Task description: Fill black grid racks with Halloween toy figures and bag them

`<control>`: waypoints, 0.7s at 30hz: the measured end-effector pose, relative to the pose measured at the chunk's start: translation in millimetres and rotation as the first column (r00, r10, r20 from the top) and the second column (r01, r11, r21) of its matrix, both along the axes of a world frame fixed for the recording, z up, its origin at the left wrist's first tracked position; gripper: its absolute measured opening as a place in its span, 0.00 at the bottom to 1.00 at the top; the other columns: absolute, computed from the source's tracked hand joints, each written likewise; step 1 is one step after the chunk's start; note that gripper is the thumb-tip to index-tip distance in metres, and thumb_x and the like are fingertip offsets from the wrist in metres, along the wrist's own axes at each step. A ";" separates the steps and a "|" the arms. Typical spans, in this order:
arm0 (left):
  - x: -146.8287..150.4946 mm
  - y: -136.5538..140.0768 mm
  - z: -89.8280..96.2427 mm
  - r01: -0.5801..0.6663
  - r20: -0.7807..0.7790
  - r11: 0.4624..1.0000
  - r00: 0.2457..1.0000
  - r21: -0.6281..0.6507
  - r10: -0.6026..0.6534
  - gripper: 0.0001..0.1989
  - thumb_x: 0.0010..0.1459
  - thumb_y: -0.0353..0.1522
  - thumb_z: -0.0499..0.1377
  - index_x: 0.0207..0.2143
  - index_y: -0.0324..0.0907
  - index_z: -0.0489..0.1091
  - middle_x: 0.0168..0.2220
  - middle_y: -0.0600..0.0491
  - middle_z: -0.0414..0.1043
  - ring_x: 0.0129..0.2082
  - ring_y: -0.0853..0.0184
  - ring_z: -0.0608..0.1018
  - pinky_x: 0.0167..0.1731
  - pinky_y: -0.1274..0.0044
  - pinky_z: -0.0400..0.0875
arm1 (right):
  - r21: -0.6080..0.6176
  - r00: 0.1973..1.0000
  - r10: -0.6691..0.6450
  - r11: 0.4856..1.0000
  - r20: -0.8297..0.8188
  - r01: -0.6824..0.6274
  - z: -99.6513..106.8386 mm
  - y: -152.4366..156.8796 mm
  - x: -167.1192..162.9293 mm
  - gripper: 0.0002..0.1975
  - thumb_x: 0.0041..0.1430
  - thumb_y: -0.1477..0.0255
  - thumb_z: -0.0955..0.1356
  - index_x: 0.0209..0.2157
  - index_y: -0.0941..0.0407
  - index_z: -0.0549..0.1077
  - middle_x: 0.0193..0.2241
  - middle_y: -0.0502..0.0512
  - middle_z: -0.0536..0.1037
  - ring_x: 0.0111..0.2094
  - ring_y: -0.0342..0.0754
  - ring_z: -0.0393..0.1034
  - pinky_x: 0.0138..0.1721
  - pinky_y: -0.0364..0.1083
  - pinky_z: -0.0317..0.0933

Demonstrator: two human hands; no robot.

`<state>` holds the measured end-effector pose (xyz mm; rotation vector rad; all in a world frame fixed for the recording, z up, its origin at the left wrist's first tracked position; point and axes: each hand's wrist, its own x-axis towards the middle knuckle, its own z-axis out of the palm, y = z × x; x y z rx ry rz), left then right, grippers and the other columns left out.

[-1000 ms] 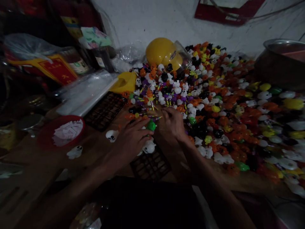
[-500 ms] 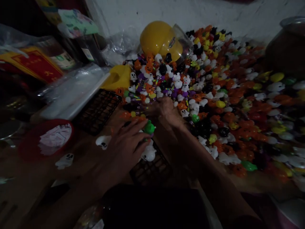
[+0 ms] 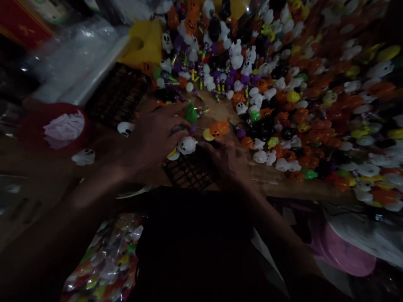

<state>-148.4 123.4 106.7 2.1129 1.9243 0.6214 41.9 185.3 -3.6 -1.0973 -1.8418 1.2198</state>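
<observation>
My left hand point(image 3: 154, 134) reaches over several small toys with its fingers stretched and apart. By its fingertips are a green toy point(image 3: 190, 114) and a white toy with a drawn face point(image 3: 188, 144). Beneath them is a black grid tray point(image 3: 192, 172), partly covered. My right hand point(image 3: 225, 159) is low at the tray's right side, its fingers dim and smeared. Just beyond those fingers sit an orange pumpkin toy point(image 3: 219, 129) and a yellow piece point(image 3: 208, 134); whether the hand grips them is unclear.
A large heap of mixed toys point(image 3: 302, 113) covers the table's right and back. On the left are a second black grid tray point(image 3: 118, 94), a red bowl point(image 3: 28, 126) of paper slips and a ghost toy point(image 3: 83, 157). Below the edge are a bag of toys point(image 3: 107, 260) and a pink container point(image 3: 349, 251).
The view has tipped downward. My right hand has drawn back from the heap to the near tray, and an orange toy now shows by its fingers. My left hand stays over the toys.
</observation>
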 end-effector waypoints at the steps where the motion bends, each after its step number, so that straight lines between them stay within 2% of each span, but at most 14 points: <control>1: 0.2 0.4 -0.5 -0.006 0.003 1.000 1.000 -0.004 0.006 0.09 0.65 0.31 0.59 0.43 0.42 0.79 0.66 0.51 0.67 0.66 0.57 0.71 0.71 0.57 0.57 | -0.024 0.999 -0.011 1.000 -0.041 0.010 -4.3 0.1 -4.9 0.14 0.63 0.58 0.69 0.34 0.55 0.79 0.35 0.53 0.82 0.37 0.49 0.76 0.39 0.46 0.70; 4: 1.6 1.7 0.1 -0.033 0.016 0.999 0.999 -0.031 0.034 0.09 0.65 0.31 0.58 0.43 0.42 0.79 0.67 0.51 0.66 0.65 0.54 0.71 0.70 0.56 0.60 | -0.026 0.997 0.021 0.999 -0.076 -0.023 -6.8 2.8 -9.7 0.15 0.63 0.58 0.69 0.36 0.55 0.80 0.36 0.53 0.83 0.37 0.50 0.77 0.41 0.47 0.70; 7: 2.8 2.8 3.7 -0.080 0.004 0.994 0.997 -0.076 0.080 0.10 0.66 0.30 0.57 0.43 0.40 0.78 0.69 0.51 0.63 0.64 0.53 0.72 0.68 0.56 0.63 | 0.039 0.999 0.050 0.998 0.013 -0.050 -1.7 1.7 -4.2 0.13 0.64 0.60 0.70 0.39 0.55 0.81 0.36 0.53 0.83 0.38 0.50 0.78 0.43 0.48 0.70; 11: 0.8 1.3 5.5 -0.117 0.042 0.990 0.992 -0.077 0.121 0.08 0.65 0.31 0.58 0.43 0.43 0.76 0.68 0.54 0.65 0.66 0.58 0.71 0.70 0.62 0.60 | 0.148 0.989 0.011 0.988 0.147 -0.034 -0.8 -2.6 -0.1 0.14 0.65 0.59 0.69 0.35 0.55 0.80 0.31 0.53 0.82 0.34 0.50 0.76 0.39 0.46 0.68; 13: -1.1 0.0 4.4 -0.092 0.079 0.995 0.992 -0.035 0.094 0.09 0.67 0.32 0.56 0.45 0.43 0.75 0.66 0.54 0.68 0.67 0.60 0.69 0.71 0.64 0.59 | 0.204 0.976 0.021 0.977 0.216 -0.066 -2.5 -1.9 -0.2 0.13 0.65 0.60 0.70 0.33 0.54 0.80 0.30 0.53 0.81 0.32 0.49 0.75 0.38 0.46 0.67; 17: -4.6 0.7 2.1 0.050 -0.031 0.999 0.998 0.022 -0.049 0.10 0.68 0.34 0.56 0.44 0.43 0.76 0.63 0.57 0.71 0.68 0.56 0.67 0.72 0.52 0.49 | 0.266 0.957 0.096 0.949 0.273 -0.170 -1.6 8.0 2.1 0.10 0.66 0.63 0.69 0.34 0.53 0.79 0.32 0.54 0.82 0.34 0.50 0.75 0.40 0.47 0.67; 19: -5.8 1.7 2.2 0.110 -0.063 0.993 0.992 0.038 -0.108 0.11 0.69 0.34 0.55 0.44 0.43 0.77 0.62 0.56 0.73 0.66 0.54 0.69 0.69 0.51 0.53 | 0.273 0.946 0.188 0.926 0.265 -0.261 2.0 15.1 4.2 0.11 0.67 0.63 0.68 0.35 0.53 0.79 0.34 0.54 0.82 0.36 0.50 0.75 0.41 0.47 0.68; 21: -6.9 1.6 2.8 0.130 -0.059 0.989 0.990 0.065 -0.126 0.14 0.71 0.35 0.52 0.44 0.42 0.77 0.61 0.54 0.74 0.64 0.57 0.72 0.67 0.56 0.60 | 0.286 0.932 0.271 0.898 0.239 -0.335 7.1 22.2 5.8 0.13 0.69 0.62 0.66 0.37 0.53 0.79 0.35 0.55 0.82 0.37 0.49 0.75 0.43 0.48 0.68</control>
